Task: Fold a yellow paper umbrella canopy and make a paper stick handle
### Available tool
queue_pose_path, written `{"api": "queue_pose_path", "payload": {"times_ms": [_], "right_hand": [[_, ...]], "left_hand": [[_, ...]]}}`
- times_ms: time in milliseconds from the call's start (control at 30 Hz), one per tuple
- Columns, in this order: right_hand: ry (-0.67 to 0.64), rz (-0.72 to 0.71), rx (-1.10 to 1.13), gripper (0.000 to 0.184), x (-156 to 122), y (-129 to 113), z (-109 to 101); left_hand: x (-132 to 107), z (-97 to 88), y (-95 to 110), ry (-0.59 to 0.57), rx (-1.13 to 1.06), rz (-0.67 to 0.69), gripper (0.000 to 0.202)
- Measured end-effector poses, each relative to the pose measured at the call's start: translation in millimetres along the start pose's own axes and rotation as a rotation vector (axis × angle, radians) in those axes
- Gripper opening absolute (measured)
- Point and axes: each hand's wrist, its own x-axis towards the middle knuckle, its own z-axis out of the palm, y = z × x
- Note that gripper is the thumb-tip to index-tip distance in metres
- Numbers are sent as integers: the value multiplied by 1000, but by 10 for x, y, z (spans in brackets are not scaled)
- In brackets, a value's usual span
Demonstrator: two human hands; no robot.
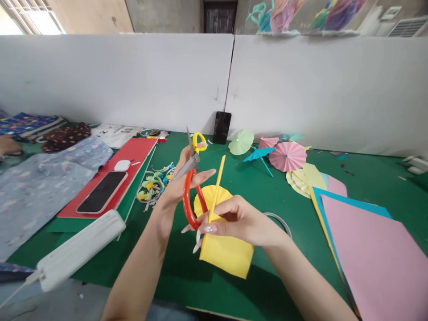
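My left hand (pixel 191 171) holds a pair of scissors (pixel 195 158) with one red and one yellow handle, their blades spread wide. Its thumb reaches past the red handle and a fingertip shows at the yellow loop. Between the thumb and fingers of my right hand (pixel 234 220) is a narrow yellow paper strip (pixel 219 180), tilted upward. A yellow paper sheet (pixel 229 256) hangs under the same hand; how the two join is hidden by the fingers. The red handle's lower end lies against my right fingertips. Behind, a pleated yellow paper disc (pixel 209 195) rests on the table.
Small paper umbrellas (pixel 287 156) and pleated discs (pixel 302 179) lie at back right. Coloured paper sheets (pixel 374 249) are stacked at right. Leftward are paper scraps (pixel 152 185), a phone (pixel 103 191), and a white power strip (pixel 80 249). Another phone (pixel 222 128) leans on the partition.
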Motion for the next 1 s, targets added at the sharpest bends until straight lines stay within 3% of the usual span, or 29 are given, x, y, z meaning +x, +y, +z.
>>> {"api": "queue_pose_path", "payload": {"times_ms": [267, 367, 467, 567, 633, 733, 833, 1000], "right_hand": [[490, -194, 45, 12, -59, -48, -278], [609, -255, 30, 9, -56, -54, -366], [718, -320, 17, 10, -70, -61, -415], [754, -364, 27, 11, -99, -78, -436], [759, -358, 50, 9, -117, -95, -429], [737, -319, 86, 6, -132, -119, -386], [688, -281, 99, 8, -138, -139, -327], [630, -286, 43, 10, -153, -170, -248]], "left_hand": [[11, -224, -171, 124, 263, -121, 27], [-141, -296, -129, 115, 371, -180, 28], [-386, -384, -50, 37, 535, -181, 25], [-595, -527, 0, -99, 898, -28, 25], [-659, -622, 37, -173, 993, -10, 27], [-653, -678, 155, -233, 1019, -158, 34], [-602, -618, 317, -243, 1003, -269, 39], [-590, -520, 471, -277, 963, -235, 36]]}}
